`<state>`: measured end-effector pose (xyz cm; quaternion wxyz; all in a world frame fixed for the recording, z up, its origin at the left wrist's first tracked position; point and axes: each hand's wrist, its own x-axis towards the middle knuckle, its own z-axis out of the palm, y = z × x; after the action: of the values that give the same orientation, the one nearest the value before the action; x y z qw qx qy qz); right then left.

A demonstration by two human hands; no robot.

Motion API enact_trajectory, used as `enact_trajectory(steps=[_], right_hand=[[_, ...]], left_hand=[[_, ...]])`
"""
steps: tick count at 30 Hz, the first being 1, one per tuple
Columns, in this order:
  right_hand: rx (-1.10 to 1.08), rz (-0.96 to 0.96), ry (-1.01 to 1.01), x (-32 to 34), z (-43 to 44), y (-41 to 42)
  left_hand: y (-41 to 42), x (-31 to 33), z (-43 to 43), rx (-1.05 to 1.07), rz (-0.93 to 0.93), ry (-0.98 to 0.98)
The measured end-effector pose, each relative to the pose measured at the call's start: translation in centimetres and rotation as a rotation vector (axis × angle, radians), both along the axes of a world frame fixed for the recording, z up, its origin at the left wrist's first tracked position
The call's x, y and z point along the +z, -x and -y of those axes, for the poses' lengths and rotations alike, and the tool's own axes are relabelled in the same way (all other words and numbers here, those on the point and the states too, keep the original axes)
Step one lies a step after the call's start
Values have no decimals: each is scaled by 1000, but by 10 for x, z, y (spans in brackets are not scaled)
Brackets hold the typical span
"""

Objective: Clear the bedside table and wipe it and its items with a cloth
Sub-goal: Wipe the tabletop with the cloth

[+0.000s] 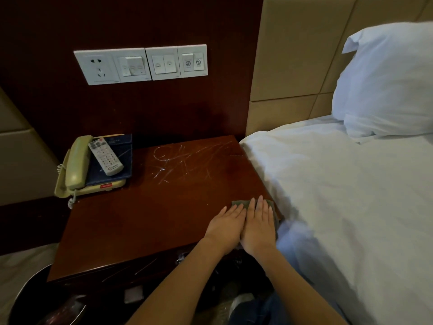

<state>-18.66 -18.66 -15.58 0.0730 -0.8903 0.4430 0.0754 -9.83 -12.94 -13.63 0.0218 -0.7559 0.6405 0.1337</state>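
Left hand [226, 225] and right hand [259, 227] flat, fingers straight, side by side pressing the cloth [239, 204] on the bedside table [145, 219] near corner by the bed; early going, I judge: white streaks [182, 160] unwiped, phone [77, 165], remote [105, 157], blue folder [121, 170] not yet cleared.

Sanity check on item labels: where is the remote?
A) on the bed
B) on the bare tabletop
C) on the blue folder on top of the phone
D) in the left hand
C: the remote lies on the blue folder, which sits on the phone at the table's back left. The left hand and right hand both press flat on the cloth.
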Motion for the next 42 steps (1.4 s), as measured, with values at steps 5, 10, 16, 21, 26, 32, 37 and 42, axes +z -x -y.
enact_trajectory(steps=[5, 10, 16, 21, 26, 32, 37, 42], right_hand=[[57, -29, 13, -1, 34, -23], [134, -42, 39, 4, 63, -45], [143, -27, 72, 1, 92, -75], [127, -42, 94, -1, 113, -98], [133, -54, 104, -1, 121, -107], [136, -26, 78, -3, 106, -95], [151, 65, 42, -4, 73, -70], [195, 49, 29, -3, 32, -36]], left_hand=[[-19, 4, 24, 22, 11, -2], [-41, 4, 49, 71, -16, 20], [-67, 2, 79, 109, 3, 22], [-88, -4, 98, 125, -16, 39], [-95, -2, 108, 139, -1, 19], [-85, 8, 91, 140, -27, 20], [-74, 11, 50, 131, -82, 24], [-48, 6, 0, 126, -125, 50]])
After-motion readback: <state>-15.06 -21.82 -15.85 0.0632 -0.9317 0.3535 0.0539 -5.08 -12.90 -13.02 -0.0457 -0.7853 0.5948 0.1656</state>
